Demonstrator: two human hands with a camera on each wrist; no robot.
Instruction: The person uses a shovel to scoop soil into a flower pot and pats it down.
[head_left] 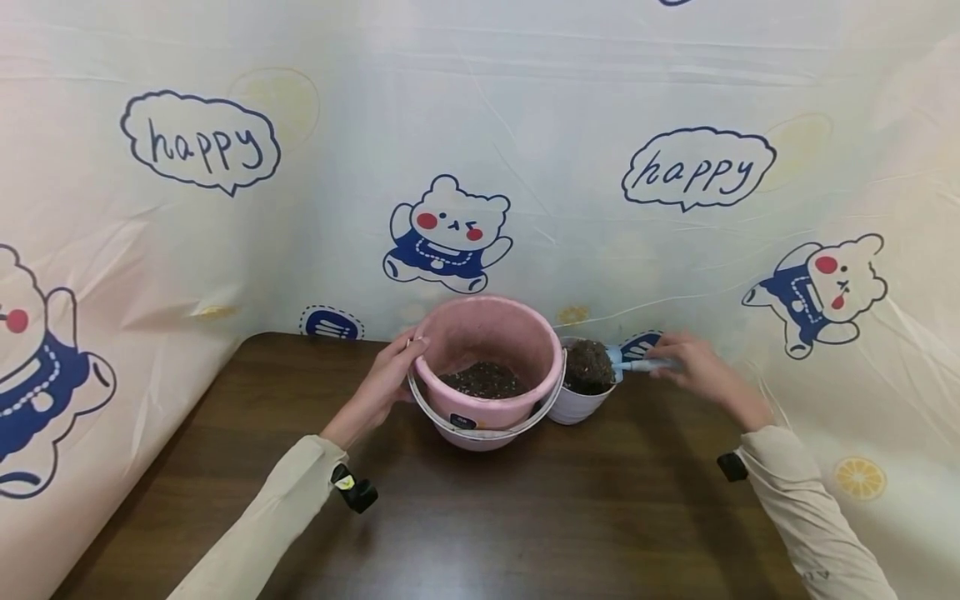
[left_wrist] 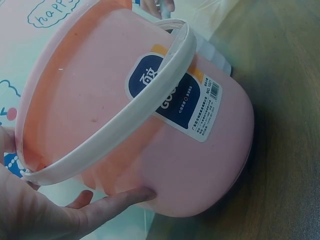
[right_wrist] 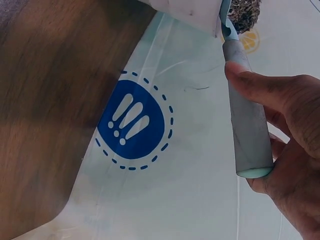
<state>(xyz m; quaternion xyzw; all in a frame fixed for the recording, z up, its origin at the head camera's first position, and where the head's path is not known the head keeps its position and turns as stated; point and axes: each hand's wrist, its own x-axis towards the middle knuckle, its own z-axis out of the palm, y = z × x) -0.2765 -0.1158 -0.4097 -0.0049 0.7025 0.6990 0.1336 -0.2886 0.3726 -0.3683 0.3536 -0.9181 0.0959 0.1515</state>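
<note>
A pink bucket (head_left: pixel 480 329) with a white handle (left_wrist: pixel 120 125) stands on the table, dark soil (head_left: pixel 483 381) lying in its bottom. My left hand (head_left: pixel 386 379) grips the bucket's left side at the rim, one finger stretched along the outer wall in the left wrist view. To the right of the bucket is a smaller white pot (head_left: pixel 576 408), with dark soil visible inside. Over its mouth, a small garden trowel (head_left: pixel 637 365) bears a heap of soil (head_left: pixel 588 364). My right hand (head_left: pixel 701 372) holds the trowel by its grey grip (right_wrist: pixel 247 120).
The brown wooden table (head_left: pixel 480 508) ends at the back against a printed cloth (head_left: pixel 555 167) with bears and lettering, which also hangs at both sides. A thin white cord (head_left: pixel 652 300) runs across the cloth behind the pot.
</note>
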